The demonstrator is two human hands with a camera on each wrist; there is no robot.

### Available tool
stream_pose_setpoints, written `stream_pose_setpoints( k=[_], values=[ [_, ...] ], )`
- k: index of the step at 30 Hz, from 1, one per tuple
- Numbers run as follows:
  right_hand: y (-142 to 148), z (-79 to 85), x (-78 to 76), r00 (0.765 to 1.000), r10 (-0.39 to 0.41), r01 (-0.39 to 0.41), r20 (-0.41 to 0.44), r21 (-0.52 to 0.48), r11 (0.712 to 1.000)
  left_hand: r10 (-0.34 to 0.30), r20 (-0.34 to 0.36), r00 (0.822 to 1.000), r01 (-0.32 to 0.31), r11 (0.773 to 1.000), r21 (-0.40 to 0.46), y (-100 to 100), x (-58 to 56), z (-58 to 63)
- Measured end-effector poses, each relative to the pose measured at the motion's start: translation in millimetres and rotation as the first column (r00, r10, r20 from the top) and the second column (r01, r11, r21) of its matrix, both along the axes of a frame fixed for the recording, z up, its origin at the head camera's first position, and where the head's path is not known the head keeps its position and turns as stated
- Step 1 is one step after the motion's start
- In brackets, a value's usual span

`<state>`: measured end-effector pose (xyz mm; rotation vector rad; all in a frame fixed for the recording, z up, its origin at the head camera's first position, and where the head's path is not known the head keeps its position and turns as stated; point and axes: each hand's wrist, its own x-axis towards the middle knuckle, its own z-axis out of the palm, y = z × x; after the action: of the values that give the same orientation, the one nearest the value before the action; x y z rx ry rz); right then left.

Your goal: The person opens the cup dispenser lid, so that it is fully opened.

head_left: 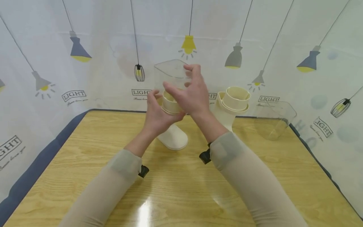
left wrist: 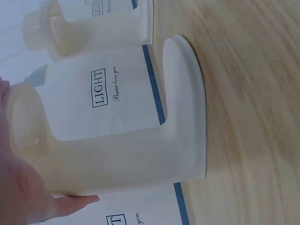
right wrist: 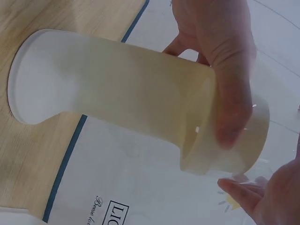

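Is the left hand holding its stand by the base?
No, the left hand holds the cream stand near its ring, above the base.

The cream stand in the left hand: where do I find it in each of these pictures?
Head: the cream stand is just left of centre, its top ring in the left hand.
Left wrist: the cream stand appears sideways, ring near the left edge, base right of centre.
Right wrist: the cream stand also appears sideways, base at left, ring right of centre.
Shared landmark: the wood-grained table, at right in the left wrist view, at left in the right.
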<state>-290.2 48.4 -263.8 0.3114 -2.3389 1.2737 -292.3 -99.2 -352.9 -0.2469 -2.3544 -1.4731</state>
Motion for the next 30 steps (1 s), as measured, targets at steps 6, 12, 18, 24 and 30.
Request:
stream_pose_setpoints(
  k=[6, 12, 18, 24, 30],
  values=[
    [-2.1, 3.3, 3.0, 1.000, -0.011, 0.012, -0.026, 0.065, 0.998, 0.000, 0.018, 1.000, 0.001, 0.999, -0.035, -0.4, -0.2, 3.2],
    [2.0, 7.4, 4.1, 1.000, -0.024, 0.024, 0.013, 0.005, 1.000, -0.024, -0.012, 1.000, 0.024, 1.000, -0.012, -0.2, -1.2, 0.8],
    [0.3, 12.0, 6.6, 1.000, -0.025, 0.026, -0.017, 0.114, 0.993, -0.030, -0.024, 0.999, 0.030, 1.000, -0.009, -2.3, -3.3, 1.6],
    [1.3, 15.2, 7.9, 0.999, -0.031, 0.029, 0.018, 0.091, 0.995, -0.040, -0.027, 0.999, 0.039, 0.999, -0.011, -5.0, -2.2, 1.2],
    [2.5, 13.6, 9.8, 1.000, -0.022, 0.022, -0.003, 0.122, 0.992, -0.055, -0.016, 0.998, 0.054, 0.998, -0.015, -6.0, -1.3, 0.4]
  ],
)
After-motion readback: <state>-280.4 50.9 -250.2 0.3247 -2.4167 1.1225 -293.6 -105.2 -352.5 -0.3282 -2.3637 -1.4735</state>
